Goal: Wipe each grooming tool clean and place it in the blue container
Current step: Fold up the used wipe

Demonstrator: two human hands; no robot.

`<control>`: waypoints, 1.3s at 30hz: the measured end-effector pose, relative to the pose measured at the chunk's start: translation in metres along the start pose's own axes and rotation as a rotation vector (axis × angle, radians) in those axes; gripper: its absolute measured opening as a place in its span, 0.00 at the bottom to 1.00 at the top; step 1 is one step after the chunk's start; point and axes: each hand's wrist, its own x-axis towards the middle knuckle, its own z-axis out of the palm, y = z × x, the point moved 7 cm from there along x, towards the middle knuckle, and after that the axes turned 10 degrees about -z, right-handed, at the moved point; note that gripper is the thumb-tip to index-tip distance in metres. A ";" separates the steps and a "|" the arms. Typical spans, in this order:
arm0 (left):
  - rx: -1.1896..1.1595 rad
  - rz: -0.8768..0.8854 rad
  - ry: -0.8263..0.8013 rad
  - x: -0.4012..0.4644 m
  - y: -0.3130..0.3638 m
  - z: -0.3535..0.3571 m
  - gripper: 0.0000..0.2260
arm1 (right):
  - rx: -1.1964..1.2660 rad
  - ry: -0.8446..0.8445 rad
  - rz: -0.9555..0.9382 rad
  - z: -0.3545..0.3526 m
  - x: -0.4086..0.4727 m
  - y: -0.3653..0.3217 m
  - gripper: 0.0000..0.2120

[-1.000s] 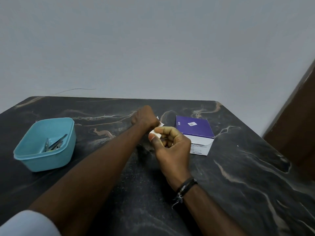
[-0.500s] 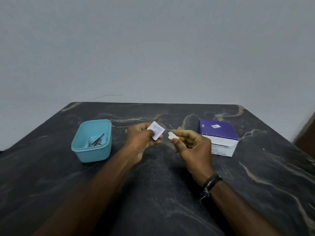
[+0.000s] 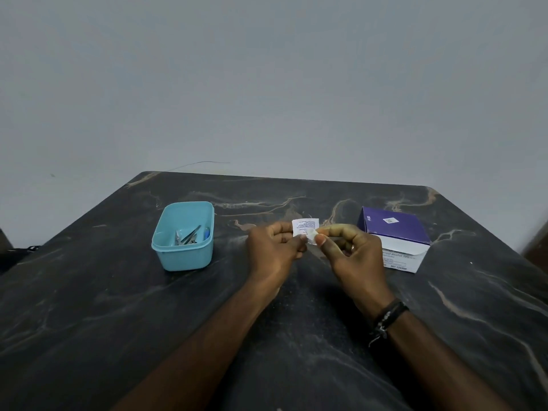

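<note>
A blue container (image 3: 184, 256) stands on the left of the dark marble table (image 3: 118, 292), with several metal grooming tools (image 3: 189, 236) lying inside. My left hand (image 3: 274, 250) pinches a small white printed sachet (image 3: 304, 224) above the table's middle. My right hand (image 3: 353, 256) pinches a small white wipe pad (image 3: 311, 237) between thumb and forefinger, right against the sachet's lower edge. Both hands meet at the sachet, to the right of the container.
A purple and white box of alcohol wipes (image 3: 394, 241) sits at the right, close behind my right hand. A grey wall rises behind the table. A dark bracelet (image 3: 388, 317) is on my right wrist.
The view has shifted, so the container and box appear further right. My hands, briefly apart half a second ago, have come together again, the pad now touching the sachet.
</note>
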 end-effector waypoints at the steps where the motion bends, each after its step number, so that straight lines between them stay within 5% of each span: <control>1: 0.028 0.019 0.006 0.000 0.001 0.000 0.10 | -0.062 -0.010 -0.025 -0.001 0.001 0.000 0.07; 13: 0.135 0.006 -0.280 -0.009 -0.003 0.017 0.10 | -0.328 -0.070 -0.006 0.000 0.001 0.008 0.03; 24: 0.191 -0.018 -0.304 -0.008 -0.004 0.013 0.04 | -0.410 -0.114 0.018 0.000 -0.002 0.003 0.04; 36: 0.087 -0.044 -0.302 -0.010 0.002 0.010 0.04 | -0.024 -0.072 0.177 0.001 -0.001 0.011 0.19; 39: 0.105 -0.018 -0.325 -0.010 0.003 0.009 0.05 | 0.013 -0.122 0.174 0.005 -0.003 0.009 0.14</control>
